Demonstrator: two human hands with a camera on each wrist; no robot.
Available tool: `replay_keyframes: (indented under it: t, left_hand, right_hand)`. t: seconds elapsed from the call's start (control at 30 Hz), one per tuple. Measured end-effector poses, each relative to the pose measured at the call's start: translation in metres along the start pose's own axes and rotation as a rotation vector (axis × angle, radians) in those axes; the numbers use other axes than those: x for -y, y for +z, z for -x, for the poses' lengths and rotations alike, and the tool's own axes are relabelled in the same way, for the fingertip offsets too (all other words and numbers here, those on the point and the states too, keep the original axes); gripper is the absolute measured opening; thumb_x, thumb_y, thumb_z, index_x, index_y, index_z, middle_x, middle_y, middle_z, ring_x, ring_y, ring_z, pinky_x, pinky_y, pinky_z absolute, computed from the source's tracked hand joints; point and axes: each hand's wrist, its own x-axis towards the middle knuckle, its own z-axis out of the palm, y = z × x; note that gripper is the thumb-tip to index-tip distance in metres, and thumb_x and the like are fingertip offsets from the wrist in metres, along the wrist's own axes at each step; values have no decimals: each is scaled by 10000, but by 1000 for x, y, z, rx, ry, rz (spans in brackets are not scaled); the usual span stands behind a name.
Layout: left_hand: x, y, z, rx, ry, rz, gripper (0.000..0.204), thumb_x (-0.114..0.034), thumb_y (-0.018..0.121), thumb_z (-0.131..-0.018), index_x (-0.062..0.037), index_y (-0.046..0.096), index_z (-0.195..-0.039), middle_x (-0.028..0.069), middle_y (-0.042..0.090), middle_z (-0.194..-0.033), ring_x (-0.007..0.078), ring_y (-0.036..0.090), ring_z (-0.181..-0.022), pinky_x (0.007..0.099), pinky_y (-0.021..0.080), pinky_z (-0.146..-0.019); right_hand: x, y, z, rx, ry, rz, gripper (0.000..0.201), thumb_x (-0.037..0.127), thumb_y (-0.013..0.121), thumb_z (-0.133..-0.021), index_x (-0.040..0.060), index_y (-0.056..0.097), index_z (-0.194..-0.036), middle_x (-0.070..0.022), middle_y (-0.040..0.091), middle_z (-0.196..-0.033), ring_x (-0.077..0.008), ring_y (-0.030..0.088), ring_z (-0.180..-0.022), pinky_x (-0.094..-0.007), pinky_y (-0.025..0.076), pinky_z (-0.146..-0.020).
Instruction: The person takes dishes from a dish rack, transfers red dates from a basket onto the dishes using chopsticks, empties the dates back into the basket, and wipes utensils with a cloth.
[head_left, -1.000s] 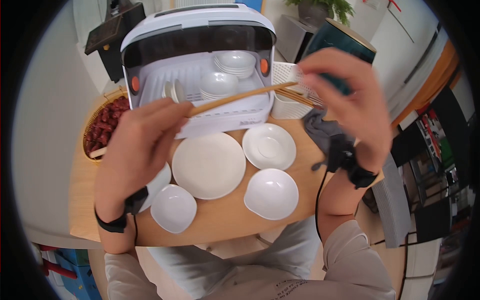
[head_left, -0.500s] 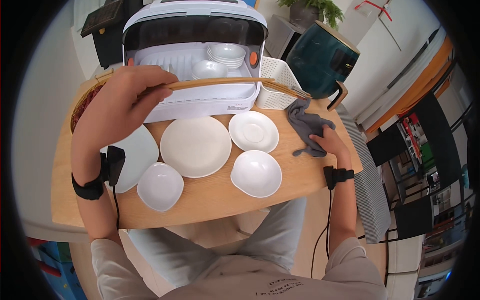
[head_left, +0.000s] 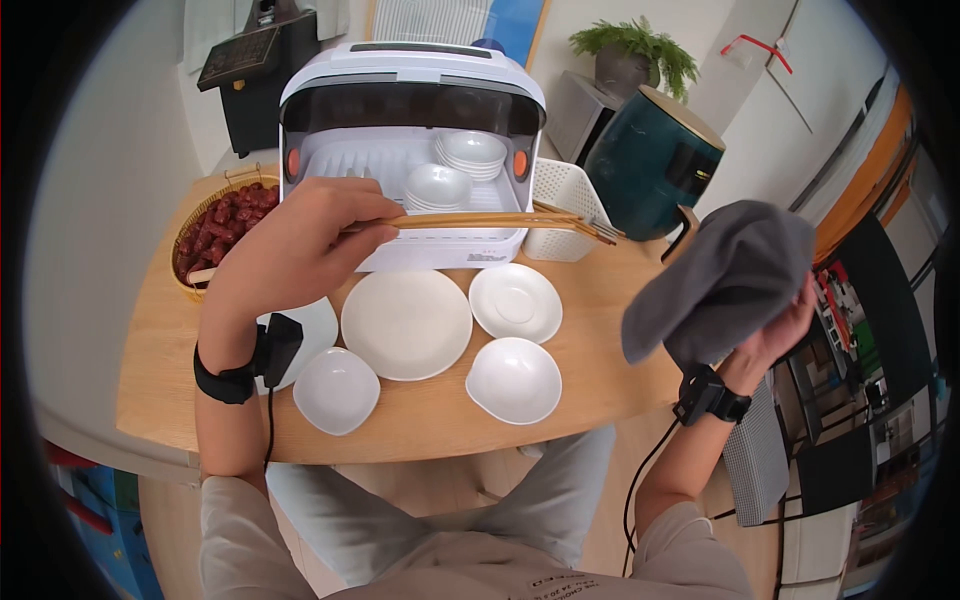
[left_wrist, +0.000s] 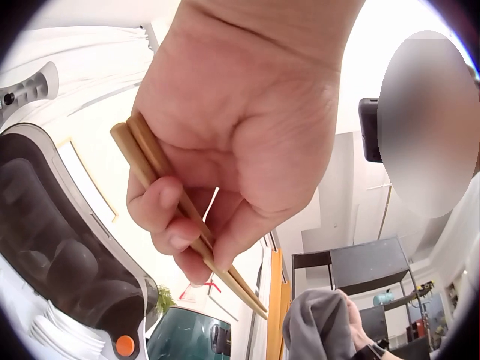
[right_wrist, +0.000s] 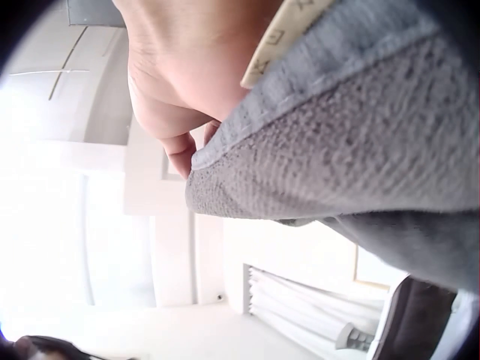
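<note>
Level above the plates, a pair of wooden chopsticks (head_left: 460, 219) points rightward from my left hand (head_left: 300, 245), which pinches them near one end. In the left wrist view the fingers curl round both chopsticks (left_wrist: 238, 283). Out past the table's right side, my right hand (head_left: 785, 330) holds up a grey cloth (head_left: 725, 275) that hangs loosely. The right wrist view shows the cloth (right_wrist: 360, 142) close up, with a stitched edge and a pale label (right_wrist: 281, 41); it hides part of the hand.
A white dish box (head_left: 400, 255) with stacked bowls (head_left: 470, 150) stands at the back. Beside it are a perforated basket (head_left: 560, 245) with sticks and a green air fryer (head_left: 640, 165). Plates (head_left: 405, 325) and bowls (head_left: 515, 380) lie in front. A basket of red items (head_left: 225, 225) is left.
My right hand left the far end of the chopsticks, reached down to the grey cloth on the table and lifted it up to the right. The left hand kept the chopsticks.
</note>
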Motion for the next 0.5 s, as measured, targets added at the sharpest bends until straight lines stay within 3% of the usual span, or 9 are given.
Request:
replay_keyframes:
  t: [0.17,0.2,0.23,0.27,0.3,0.37,0.43,0.47,0.5]
  left_hand:
    - [-9,3,1,-67,-14,-35,124,16,598,-873,79,634,-974,154,568,-772,287,529,-637,343,420,-566]
    - [-10,5,3,-100,38,-50,123,23,596,-868,71,630,-976,155,574,-789,302,536,-644,351,423,-568]
    - [-13,6,4,-133,93,-68,123,29,593,-863,64,625,-977,155,580,-805,318,542,-650,359,426,-570]
    - [-19,5,5,-146,50,-96,118,23,600,-825,11,620,-941,148,592,-841,365,578,-706,419,455,-601]
    - [-20,4,8,-145,44,-105,118,23,600,-825,11,620,-941,148,592,-841,365,578,-706,419,455,-601]
    - [-19,2,15,-260,92,-272,171,33,613,-769,-6,624,-935,123,598,-846,359,580,-684,423,456,-567]
    - [-22,-2,17,-303,52,-330,198,29,621,-713,-17,617,-906,103,578,-815,346,578,-655,415,450,-531]
    - [-20,-4,18,-317,49,-368,181,24,623,-706,-18,612,-882,99,561,-794,334,575,-644,404,444,-523]
    - [-20,-7,20,-330,46,-405,164,18,626,-699,-19,607,-858,95,544,-772,321,571,-634,393,438,-515]
  right_hand:
    - [-63,90,-4,380,-201,267,489,292,440,-974,-89,490,-1276,-212,582,-1261,-337,591,-1146,-454,433,-1031]
    - [-74,68,9,115,-287,1097,498,345,489,-941,-75,557,-1200,-213,566,-1276,-312,563,-1193,-468,421,-1030]
    - [-99,100,7,362,-584,1603,464,365,510,-908,-43,625,-1096,-245,544,-1289,-331,532,-1226,-493,397,-1035]
    - [-119,140,-16,754,-827,1387,392,323,526,-882,-17,656,-1025,-275,540,-1265,-359,543,-1191,-508,386,-1022]
    - [-133,151,-30,965,-745,1350,376,314,536,-884,-13,645,-1034,-277,534,-1253,-405,533,-1154,-549,376,-996]
    - [-153,157,-31,975,-703,1354,312,230,589,-859,-13,642,-1046,-230,590,-1113,-388,581,-998,-499,442,-884]
    - [-161,158,-30,838,-358,1422,217,112,643,-805,25,624,-1003,-144,602,-925,-330,576,-841,-457,460,-777]
    - [-165,155,-36,874,-524,1374,239,81,673,-807,15,648,-1036,-127,561,-764,-307,556,-683,-380,449,-613]
    - [-168,153,-36,879,-526,1366,239,81,673,-807,15,648,-1036,-127,561,-764,-307,556,-683,-380,449,-613]
